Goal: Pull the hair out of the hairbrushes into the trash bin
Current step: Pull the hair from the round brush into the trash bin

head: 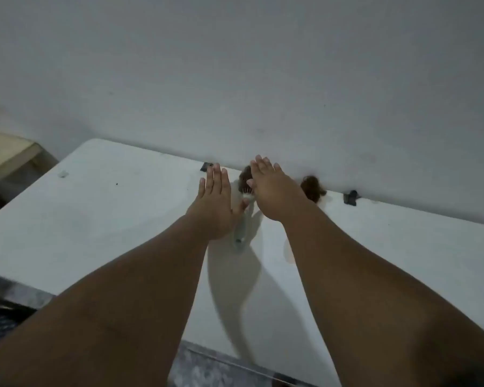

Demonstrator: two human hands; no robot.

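Observation:
A pale green hairbrush (241, 230) lies on the white table (95, 219), its head packed with brown hair (246, 174) near the wall. My left hand (214, 202) hovers over its handle, fingers straight and holding nothing. My right hand (271, 188) is stretched flat above the brush head, hiding most of it. To the right, a second clump of brown hair (312, 188) on another brush shows beside my right wrist; that brush's body is hidden. No trash bin is in view.
The table stands against a plain grey wall (235, 79). Two dark clips (351, 197) (206, 166) sit at the table's far edge. A wooden piece of furniture (6, 157) stands at the left. Mottled floor (207, 367) shows below the near edge.

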